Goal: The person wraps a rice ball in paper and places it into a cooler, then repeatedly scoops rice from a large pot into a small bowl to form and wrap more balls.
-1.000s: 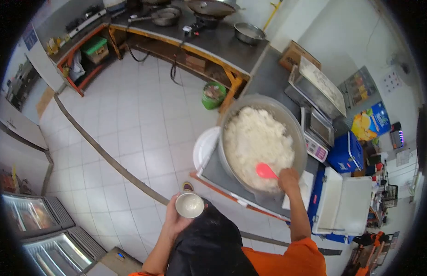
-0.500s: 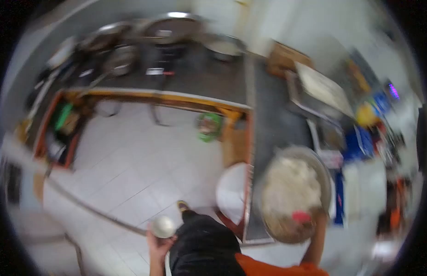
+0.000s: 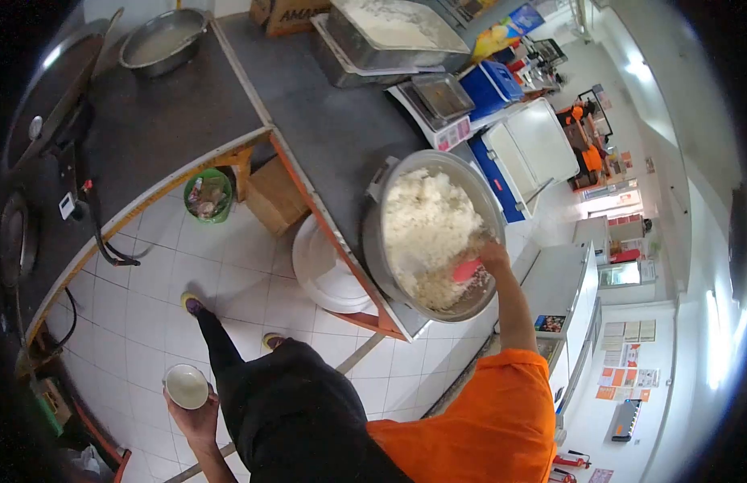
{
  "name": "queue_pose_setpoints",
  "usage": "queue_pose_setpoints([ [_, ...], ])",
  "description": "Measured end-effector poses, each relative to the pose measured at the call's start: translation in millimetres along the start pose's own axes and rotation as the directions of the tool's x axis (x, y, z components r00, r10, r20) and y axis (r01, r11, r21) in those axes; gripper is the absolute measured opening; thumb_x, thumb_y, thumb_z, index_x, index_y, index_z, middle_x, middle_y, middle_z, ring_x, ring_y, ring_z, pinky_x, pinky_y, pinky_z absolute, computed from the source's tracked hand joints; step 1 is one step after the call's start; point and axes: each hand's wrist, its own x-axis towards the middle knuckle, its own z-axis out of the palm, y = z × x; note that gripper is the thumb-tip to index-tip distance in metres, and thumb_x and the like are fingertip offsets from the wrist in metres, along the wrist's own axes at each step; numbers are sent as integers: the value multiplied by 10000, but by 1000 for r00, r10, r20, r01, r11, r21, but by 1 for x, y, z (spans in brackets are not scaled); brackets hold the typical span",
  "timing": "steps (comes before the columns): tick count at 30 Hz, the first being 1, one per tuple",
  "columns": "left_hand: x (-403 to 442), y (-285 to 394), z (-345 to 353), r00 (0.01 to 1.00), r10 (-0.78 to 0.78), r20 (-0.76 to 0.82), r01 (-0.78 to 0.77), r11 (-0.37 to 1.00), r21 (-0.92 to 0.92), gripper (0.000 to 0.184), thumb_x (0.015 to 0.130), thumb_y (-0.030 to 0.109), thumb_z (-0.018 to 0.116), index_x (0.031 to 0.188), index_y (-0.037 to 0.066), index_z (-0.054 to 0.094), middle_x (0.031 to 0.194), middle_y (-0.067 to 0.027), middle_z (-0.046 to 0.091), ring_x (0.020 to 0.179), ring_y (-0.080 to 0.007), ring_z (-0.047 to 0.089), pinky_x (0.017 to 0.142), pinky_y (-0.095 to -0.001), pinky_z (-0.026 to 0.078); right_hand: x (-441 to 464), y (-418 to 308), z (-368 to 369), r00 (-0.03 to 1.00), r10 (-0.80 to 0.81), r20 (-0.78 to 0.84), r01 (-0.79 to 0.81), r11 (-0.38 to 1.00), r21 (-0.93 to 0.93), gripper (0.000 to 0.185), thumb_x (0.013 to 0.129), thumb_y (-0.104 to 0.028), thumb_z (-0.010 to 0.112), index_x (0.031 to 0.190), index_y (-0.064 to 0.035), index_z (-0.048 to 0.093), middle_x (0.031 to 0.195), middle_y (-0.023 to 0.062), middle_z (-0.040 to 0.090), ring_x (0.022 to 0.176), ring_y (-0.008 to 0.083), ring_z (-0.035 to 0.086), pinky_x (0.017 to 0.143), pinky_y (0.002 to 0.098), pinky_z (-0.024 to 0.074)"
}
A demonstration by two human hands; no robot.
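A large metal pot [image 3: 373, 241] full of white rice [image 3: 426, 217] stands at the corner of the dark counter. My right hand [image 3: 492, 256] is closed on a pink rice paddle [image 3: 467, 270], whose blade lies against the rice near the pot's right wall. Low on the left, over the floor, my left hand [image 3: 198, 419] holds a small light bowl [image 3: 186, 386] from below. The bowl's mouth faces up, and its inside looks pale with no rice that I can make out.
Beyond the pot are a scale [image 3: 438, 121], metal trays [image 3: 398, 36] and an open white-lidded cooler [image 3: 534, 145]. A white lidded bucket [image 3: 325, 270], a cardboard box [image 3: 275, 197] and a green bin [image 3: 208, 196] stand below the counter. Pans lie at upper left.
The view has swung round, and the counter and pot now lie at a different angle. Both hands keep their holds on bowl and paddle. Both feet now show on the floor.
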Motion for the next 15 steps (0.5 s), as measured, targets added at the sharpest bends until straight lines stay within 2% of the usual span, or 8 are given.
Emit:
queue_pose_setpoints([
  [5, 69, 69, -42, 985, -19, 170, -12, 985, 175, 460, 965, 539, 501, 1219, 161, 569, 1150, -70, 625, 1015, -214, 595, 775, -358, 498, -2, -10, 2, 977, 140, 160, -96, 962, -257, 136, 825, -176, 589, 833, -121, 713, 961, 121, 667, 1041, 270, 633, 906, 472, 504],
  [7, 87, 96, -48, 993, 108, 56, -119, 954, 276, 466, 969, 534, 495, 1235, 158, 566, 1198, -74, 612, 1089, -231, 593, 856, -408, 512, -20, 11, 23, 973, -100, -211, -10, 886, -463, 101, 779, -128, 585, 706, -133, 655, 753, 80, 655, 739, 270, 655, 678, 441, 509],
  [9, 83, 121, -17, 950, 212, 228, -310, 710, 633, 467, 973, 518, 491, 1254, 151, 561, 1247, -81, 597, 1164, -262, 572, 933, -460, 501, -38, -5, -44, 970, -66, -235, -114, 727, -677, 133, 847, -195, 567, 851, -102, 662, 820, 124, 674, 834, 271, 656, 727, 432, 505],
  [10, 82, 136, 10, 912, 276, 304, -389, 345, 854, 459, 972, 502, 490, 1272, 161, 557, 1278, -85, 588, 1195, -271, 556, 969, -471, 483, -37, -28, -95, 893, -85, -442, -200, 805, -559, 156, 862, -194, 586, 898, -56, 650, 863, 169, 680, 897, 295, 659, 781, 429, 510],
  [11, 69, 151, 45, 872, 323, 367, -418, 103, 903, 456, 965, 489, 504, 1276, 159, 555, 1279, -88, 588, 1214, -276, 546, 1008, -470, 464, -18, -88, -204, 969, 228, -93, -243, 945, -218, 169, 857, -182, 621, 889, -17, 638, 881, 195, 680, 898, 329, 666, 806, 442, 521],
  [12, 75, 167, 63, 899, 276, 341, -437, 617, 654, 456, 961, 478, 517, 1280, 153, 548, 1284, -86, 586, 1214, -273, 546, 1011, -469, 466, 2, -103, -243, 977, 205, -54, -207, 977, -46, 114, 848, -108, 623, 889, -1, 630, 868, 218, 676, 859, 352, 669, 791, 450, 523],
  [13, 81, 189, 86, 739, 345, 578, -582, -104, 806, 420, 977, 446, 501, 1271, 148, 544, 1273, -80, 591, 1200, -262, 553, 1005, -472, 467, 26, -159, -323, 937, 321, 137, -347, 902, 258, 72, 871, -46, 558, 885, -7, 617, 821, 210, 671, 790, 338, 667, 740, 437, 525],
  [15, 101, 213, 110, 766, 434, 474, -586, 170, 792, 387, 1011, 428, 444, 1259, 147, 544, 1243, -62, 595, 1165, -213, 559, 951, -423, 477, 60, -263, -431, 986, -59, -155, 134, 837, 531, 114, 903, -44, 531, 955, 14, 615, 737, 186, 620, 697, 276, 645, 651, 391, 496],
])
